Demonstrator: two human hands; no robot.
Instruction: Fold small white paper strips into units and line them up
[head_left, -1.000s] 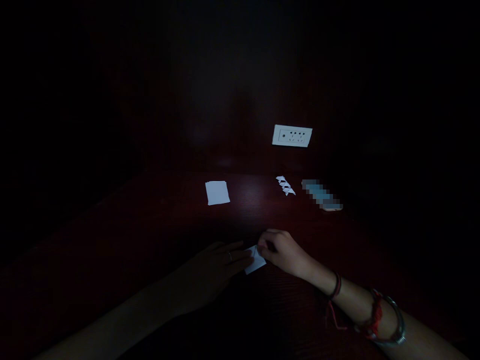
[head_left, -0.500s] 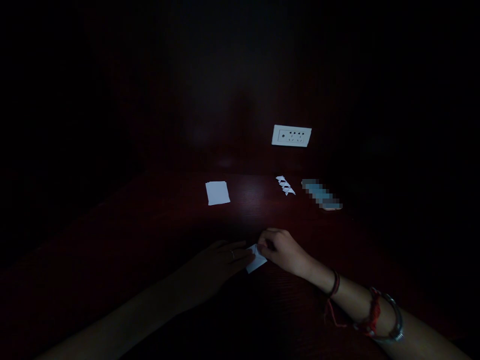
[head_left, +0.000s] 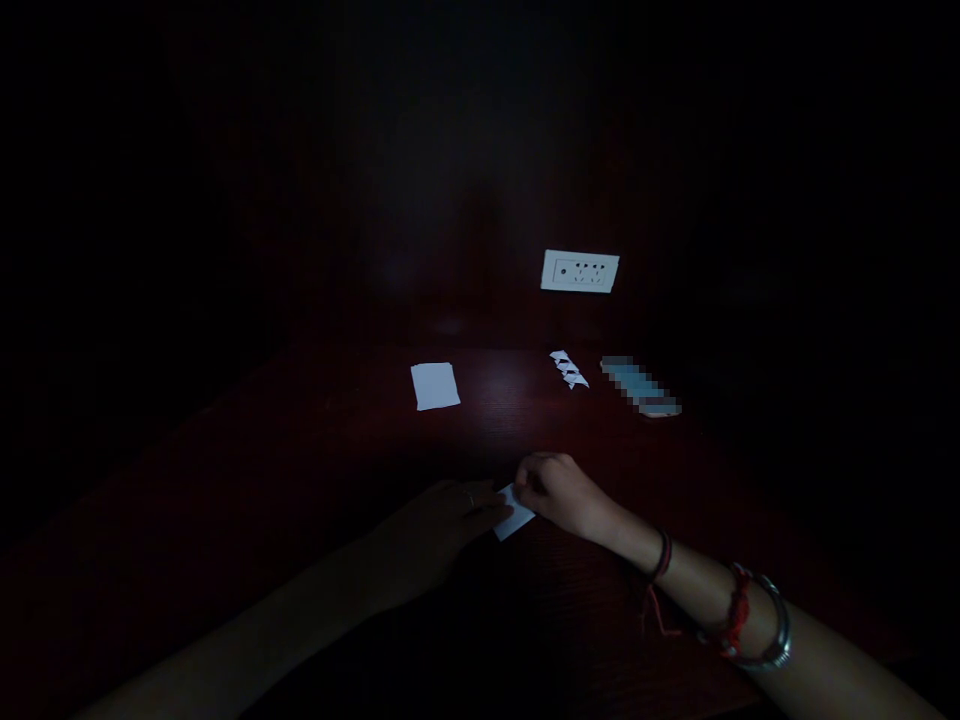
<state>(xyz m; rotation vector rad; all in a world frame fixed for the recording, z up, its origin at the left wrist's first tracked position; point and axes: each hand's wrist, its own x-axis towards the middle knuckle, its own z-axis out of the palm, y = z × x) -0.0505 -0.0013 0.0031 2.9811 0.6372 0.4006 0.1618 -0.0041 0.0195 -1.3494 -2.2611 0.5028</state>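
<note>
- Two hands meet at a small white paper [head_left: 514, 522] on the dark table [head_left: 495, 430]; the left hand [head_left: 450, 515] lies over it, fingers outstretched, not gripping.
- The right hand [head_left: 562, 493] curls thumb and fingers together at its far edge; pinching or pressing, I cannot tell.
- This paper seems only partly worked.
- Beyond, the row of small white pieces [head_left: 570, 370] beside the phone [head_left: 639, 387] looks already folded; the flat white sheets [head_left: 435, 387] look unfolded.
- No container shows.
</note>
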